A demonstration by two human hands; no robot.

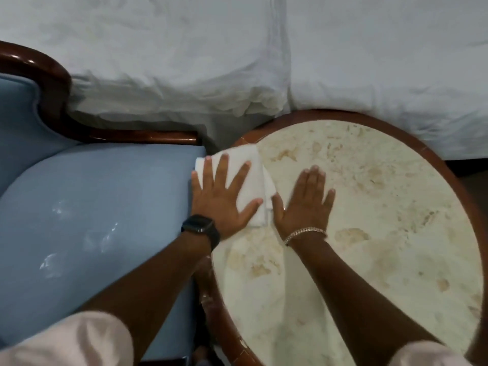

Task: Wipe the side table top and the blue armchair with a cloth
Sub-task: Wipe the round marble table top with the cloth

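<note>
A round side table with a cream marbled top and a brown wooden rim fills the right half. A folded white cloth lies on the table's left edge and overhangs toward the chair. My left hand, with a black watch on the wrist, presses flat on the cloth with fingers spread. Just right of the cloth, my right hand, with a chain bracelet on the wrist, rests flat on the bare tabletop, its thumb touching the cloth's edge. The blue armchair with dark wooden trim stands at the left, close against the table.
A bed with white sheets runs across the top, right behind the table and chair. A narrow gap separates the armchair seat from the table's rim. Pale sleeves show at the bottom corners.
</note>
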